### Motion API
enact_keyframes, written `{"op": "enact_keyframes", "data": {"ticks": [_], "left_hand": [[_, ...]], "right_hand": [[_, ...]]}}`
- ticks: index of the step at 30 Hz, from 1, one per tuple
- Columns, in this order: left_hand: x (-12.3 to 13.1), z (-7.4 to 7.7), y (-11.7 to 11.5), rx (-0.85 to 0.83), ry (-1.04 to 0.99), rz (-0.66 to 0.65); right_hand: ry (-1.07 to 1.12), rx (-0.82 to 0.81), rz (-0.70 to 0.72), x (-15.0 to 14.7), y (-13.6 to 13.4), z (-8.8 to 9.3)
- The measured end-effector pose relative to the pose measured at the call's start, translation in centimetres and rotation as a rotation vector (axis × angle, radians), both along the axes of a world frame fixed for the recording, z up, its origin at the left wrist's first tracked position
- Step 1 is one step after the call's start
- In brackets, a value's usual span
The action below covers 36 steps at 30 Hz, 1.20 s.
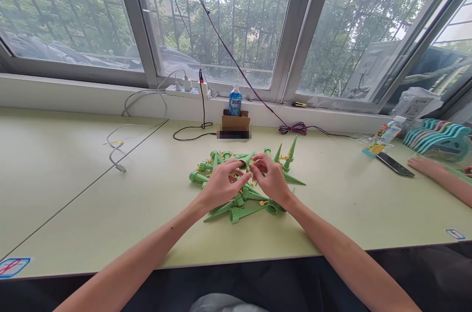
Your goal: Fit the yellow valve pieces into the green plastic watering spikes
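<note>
Several green plastic spikes (247,212) with ribbed caps and small yellow parts lie in a loose pile on the pale table. Over the pile, my left hand (225,181) is closed around one green spike (246,158), whose tip points up and to the right. My right hand (270,177) is close beside it, thumb and fingertips pinched together near the spike; whatever they hold is too small to make out. Just right of my right hand, another green spike (292,149) stands tilted upward among yellow pieces.
A blue-labelled bottle (235,100) stands in a cardboard box (236,120) at the back. Cables (293,128) run along the windowsill side. To the right are a drink bottle (383,137), a phone (395,164), teal plastic items (437,139) and another person's hand (427,166).
</note>
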<state>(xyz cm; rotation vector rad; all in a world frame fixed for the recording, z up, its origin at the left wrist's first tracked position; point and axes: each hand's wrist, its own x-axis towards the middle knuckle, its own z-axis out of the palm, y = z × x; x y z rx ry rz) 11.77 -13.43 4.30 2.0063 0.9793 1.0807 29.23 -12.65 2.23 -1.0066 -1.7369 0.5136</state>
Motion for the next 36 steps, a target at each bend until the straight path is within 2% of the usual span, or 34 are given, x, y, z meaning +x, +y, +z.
{"op": "enact_keyframes", "data": {"ticks": [36], "left_hand": [[0.01,0.23,-0.34,-0.023,0.013,-0.033]], "right_hand": [[0.017,-0.009,-0.026,0.09,-0.21,0.17]]}}
